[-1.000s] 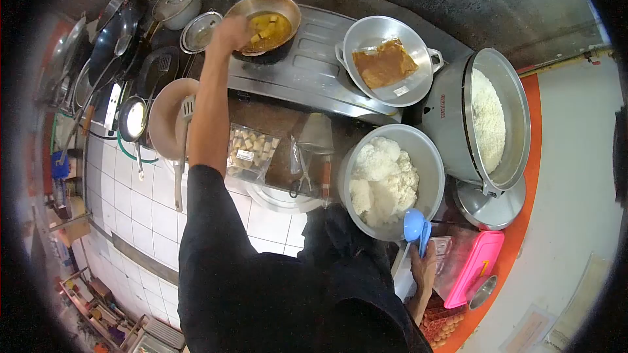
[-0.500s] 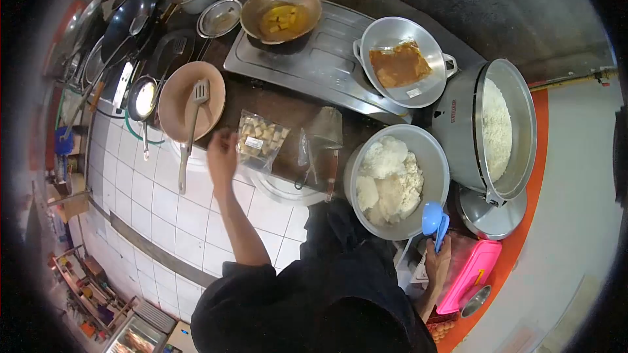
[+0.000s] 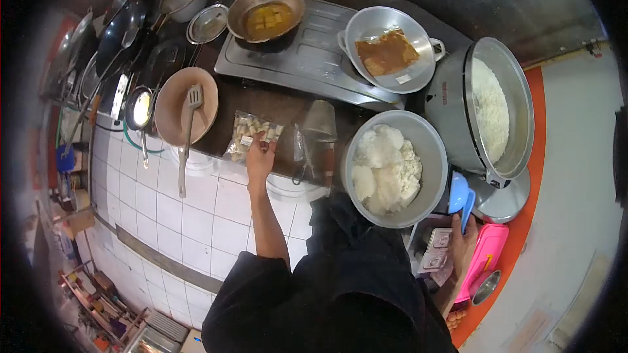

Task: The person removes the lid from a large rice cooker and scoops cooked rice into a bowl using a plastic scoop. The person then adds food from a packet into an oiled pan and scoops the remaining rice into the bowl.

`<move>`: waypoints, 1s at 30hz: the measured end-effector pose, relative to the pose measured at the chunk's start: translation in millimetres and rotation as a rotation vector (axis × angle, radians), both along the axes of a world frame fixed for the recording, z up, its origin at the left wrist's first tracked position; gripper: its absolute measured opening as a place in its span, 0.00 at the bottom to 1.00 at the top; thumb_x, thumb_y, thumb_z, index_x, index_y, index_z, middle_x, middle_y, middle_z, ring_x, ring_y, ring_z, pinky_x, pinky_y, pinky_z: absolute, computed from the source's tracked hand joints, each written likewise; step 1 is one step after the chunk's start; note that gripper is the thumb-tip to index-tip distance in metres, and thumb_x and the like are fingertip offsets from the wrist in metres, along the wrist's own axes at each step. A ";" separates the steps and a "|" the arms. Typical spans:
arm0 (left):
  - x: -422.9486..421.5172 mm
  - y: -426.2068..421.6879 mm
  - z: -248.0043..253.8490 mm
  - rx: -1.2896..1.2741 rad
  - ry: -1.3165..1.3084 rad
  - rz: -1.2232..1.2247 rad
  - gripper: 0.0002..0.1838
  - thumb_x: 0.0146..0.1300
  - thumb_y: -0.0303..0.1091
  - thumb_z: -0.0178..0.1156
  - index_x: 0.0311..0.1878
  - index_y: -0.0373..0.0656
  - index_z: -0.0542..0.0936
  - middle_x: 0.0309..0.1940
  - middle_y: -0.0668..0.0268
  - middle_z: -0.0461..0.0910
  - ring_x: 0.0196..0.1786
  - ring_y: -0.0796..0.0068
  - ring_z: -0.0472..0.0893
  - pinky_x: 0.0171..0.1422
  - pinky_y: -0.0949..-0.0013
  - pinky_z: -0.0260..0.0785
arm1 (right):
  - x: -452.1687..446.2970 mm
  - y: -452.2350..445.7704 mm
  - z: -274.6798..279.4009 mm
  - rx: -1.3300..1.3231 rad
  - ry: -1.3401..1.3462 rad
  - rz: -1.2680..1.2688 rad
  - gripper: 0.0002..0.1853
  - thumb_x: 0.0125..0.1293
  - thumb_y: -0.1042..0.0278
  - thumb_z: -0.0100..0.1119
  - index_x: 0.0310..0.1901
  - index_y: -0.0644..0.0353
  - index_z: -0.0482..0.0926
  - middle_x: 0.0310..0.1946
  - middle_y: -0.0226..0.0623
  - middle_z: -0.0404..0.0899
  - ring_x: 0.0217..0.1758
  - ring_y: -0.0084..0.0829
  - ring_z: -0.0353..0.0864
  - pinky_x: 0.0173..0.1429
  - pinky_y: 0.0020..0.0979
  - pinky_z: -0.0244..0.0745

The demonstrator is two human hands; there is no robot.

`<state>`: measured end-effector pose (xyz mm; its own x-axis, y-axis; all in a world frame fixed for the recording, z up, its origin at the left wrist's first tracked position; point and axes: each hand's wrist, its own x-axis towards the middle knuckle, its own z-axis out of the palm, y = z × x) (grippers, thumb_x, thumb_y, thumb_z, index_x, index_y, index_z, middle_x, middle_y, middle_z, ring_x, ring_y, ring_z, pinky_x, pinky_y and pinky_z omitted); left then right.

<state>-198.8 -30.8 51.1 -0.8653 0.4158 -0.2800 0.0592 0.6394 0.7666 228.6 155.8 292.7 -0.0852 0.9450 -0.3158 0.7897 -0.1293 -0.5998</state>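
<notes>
A clear plastic bag of pale cubes point(image 3: 255, 129) lies on the dark counter, with a white label on it. My left hand point(image 3: 260, 157) reaches onto the bag's near side, its fingers closed on the plastic. In my right hand point(image 3: 463, 242) is the handle of a blue scoop point(image 3: 461, 195), held beside a large pot of cooked rice. That pot point(image 3: 439, 180) holds several rounded mounds of rice point(image 3: 386, 167). A pair of scissors point(image 3: 303, 171) and a plastic cup point(image 3: 320, 119) lie between the bag and the pot.
On the stove point(image 3: 314, 46) stand a pan with yellow pieces in oil point(image 3: 239, 10) and a wok with a brown packet point(image 3: 350, 46). A rice cooker point(image 3: 451, 101) stands right. Left is a tan pan point(image 3: 169, 101) with a spatula point(image 3: 190, 121). A pink lid point(image 3: 481, 258) lies below right.
My left hand has moved right onto the bag of cubes. My right hand has carried the blue scoop slightly right and up, away from the pot's rim. The whole view has shifted a little.
</notes>
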 end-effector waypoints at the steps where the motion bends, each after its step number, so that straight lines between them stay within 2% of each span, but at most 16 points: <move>1: 1.6 5.2 10.5 0.004 0.006 -0.012 0.25 0.65 0.43 0.62 0.61 0.41 0.75 0.33 0.58 0.83 0.37 0.61 0.83 0.46 0.61 0.73 | 6.6 2.4 0.4 0.004 0.006 -0.012 0.15 0.72 0.58 0.56 0.49 0.62 0.76 0.25 0.26 0.70 0.23 0.17 0.64 0.25 0.23 0.61; 3: 8.9 15.1 27.6 0.028 -0.092 0.032 0.25 0.65 0.42 0.62 0.62 0.42 0.74 0.35 0.58 0.83 0.38 0.63 0.83 0.47 0.61 0.73 | -1.0 16.8 21.3 0.109 0.163 -0.066 0.16 0.73 0.57 0.54 0.50 0.62 0.74 0.23 0.25 0.67 0.22 0.15 0.62 0.24 0.21 0.60; 5: 19.4 15.7 21.7 0.045 -0.006 -0.021 0.26 0.65 0.43 0.63 0.63 0.41 0.74 0.33 0.60 0.82 0.38 0.64 0.83 0.47 0.62 0.73 | 7.2 38.1 32.7 0.060 0.206 -0.133 0.15 0.74 0.57 0.52 0.50 0.62 0.73 0.23 0.24 0.65 0.22 0.15 0.62 0.24 0.21 0.60; 7: 40.3 22.1 22.1 0.023 0.288 -0.088 0.25 0.66 0.41 0.63 0.62 0.40 0.74 0.32 0.62 0.81 0.37 0.68 0.82 0.46 0.65 0.73 | 29.3 70.4 29.0 0.202 0.435 -0.174 0.14 0.75 0.59 0.52 0.50 0.61 0.71 0.23 0.23 0.65 0.23 0.15 0.64 0.24 0.21 0.58; 9: 66.6 39.2 40.5 0.238 0.075 -0.031 0.23 0.67 0.39 0.62 0.61 0.38 0.74 0.33 0.64 0.80 0.37 0.72 0.80 0.44 0.68 0.72 | 73.9 119.0 16.5 0.332 0.321 -0.095 0.12 0.75 0.60 0.51 0.50 0.59 0.70 0.23 0.24 0.66 0.22 0.16 0.64 0.23 0.21 0.57; 10: 75.7 42.5 46.3 0.177 -0.108 -0.039 0.22 0.68 0.37 0.62 0.61 0.37 0.73 0.33 0.65 0.79 0.37 0.75 0.78 0.44 0.70 0.72 | 79.7 136.8 24.4 0.339 0.310 -0.110 0.12 0.75 0.60 0.51 0.50 0.59 0.70 0.23 0.24 0.66 0.22 0.16 0.64 0.23 0.21 0.57; 11: 90.0 49.1 35.5 0.170 -0.111 -0.040 0.22 0.68 0.37 0.62 0.61 0.37 0.73 0.33 0.65 0.79 0.37 0.75 0.78 0.44 0.70 0.72 | 78.4 154.6 34.4 0.295 0.354 -0.082 0.12 0.75 0.60 0.51 0.49 0.59 0.70 0.23 0.24 0.66 0.22 0.15 0.64 0.23 0.21 0.57; 13: 115.8 46.2 26.1 0.263 -0.092 0.046 0.22 0.68 0.37 0.62 0.61 0.37 0.73 0.31 0.65 0.79 0.36 0.76 0.77 0.43 0.70 0.72 | 77.5 183.7 40.1 0.200 0.424 -0.007 0.11 0.75 0.60 0.51 0.49 0.58 0.69 0.23 0.24 0.66 0.23 0.15 0.64 0.23 0.20 0.57; 15: 154.0 57.2 59.3 0.021 0.118 0.070 0.23 0.69 0.40 0.61 0.61 0.37 0.73 0.37 0.59 0.82 0.40 0.69 0.82 0.45 0.67 0.74 | 79.0 208.4 28.3 0.281 0.390 0.071 0.11 0.75 0.59 0.51 0.48 0.59 0.70 0.23 0.23 0.65 0.22 0.14 0.63 0.23 0.20 0.56; 17: 178.9 57.9 45.6 0.016 0.046 0.106 0.24 0.69 0.42 0.60 0.61 0.37 0.73 0.40 0.56 0.83 0.43 0.64 0.83 0.47 0.64 0.74 | 90.5 227.8 10.2 0.233 0.389 0.121 0.13 0.75 0.58 0.51 0.50 0.60 0.70 0.22 0.22 0.65 0.22 0.13 0.62 0.23 0.20 0.56; 21: 225.8 75.6 52.4 0.005 0.012 0.129 0.24 0.69 0.42 0.60 0.60 0.36 0.73 0.41 0.56 0.83 0.43 0.63 0.83 0.46 0.63 0.75 | 103.3 254.6 0.8 0.155 0.329 0.108 0.16 0.75 0.57 0.52 0.52 0.62 0.71 0.22 0.22 0.64 0.22 0.13 0.60 0.24 0.21 0.54; 25: 257.2 97.8 71.1 0.066 0.159 0.156 0.24 0.69 0.43 0.60 0.59 0.34 0.74 0.44 0.57 0.80 0.46 0.65 0.79 0.55 0.63 0.70 | 126.5 284.3 -6.7 0.174 0.310 0.129 0.16 0.73 0.55 0.53 0.47 0.62 0.75 0.24 0.24 0.66 0.25 0.16 0.61 0.28 0.23 0.56; 27: 269.1 123.0 87.6 0.134 0.253 0.223 0.24 0.69 0.43 0.61 0.58 0.34 0.75 0.46 0.58 0.78 0.50 0.66 0.76 0.62 0.63 0.65 | 138.7 306.2 -8.3 0.259 0.286 0.159 0.19 0.72 0.53 0.53 0.49 0.63 0.75 0.26 0.26 0.67 0.27 0.18 0.63 0.31 0.24 0.58; 28: 272.6 132.7 90.3 0.146 0.240 0.189 0.24 0.69 0.43 0.61 0.59 0.34 0.75 0.47 0.58 0.78 0.54 0.64 0.75 0.64 0.60 0.65 | 143.4 317.4 -1.2 0.177 0.228 0.132 0.21 0.71 0.54 0.53 0.52 0.65 0.74 0.30 0.31 0.72 0.31 0.21 0.67 0.37 0.25 0.64; 29: 280.4 146.5 94.1 0.161 0.238 0.180 0.24 0.69 0.43 0.61 0.59 0.34 0.75 0.47 0.58 0.78 0.54 0.64 0.75 0.64 0.60 0.65 | 149.2 329.7 -1.3 0.192 0.227 0.122 0.21 0.71 0.54 0.53 0.52 0.65 0.74 0.30 0.31 0.72 0.31 0.21 0.67 0.37 0.25 0.64; 30: 290.0 164.1 101.2 0.223 0.256 0.150 0.23 0.69 0.42 0.60 0.60 0.35 0.75 0.49 0.57 0.78 0.55 0.63 0.75 0.65 0.60 0.64 | 154.3 343.7 -4.1 0.231 0.216 0.176 0.22 0.71 0.55 0.53 0.54 0.67 0.73 0.33 0.37 0.76 0.35 0.26 0.73 0.41 0.29 0.68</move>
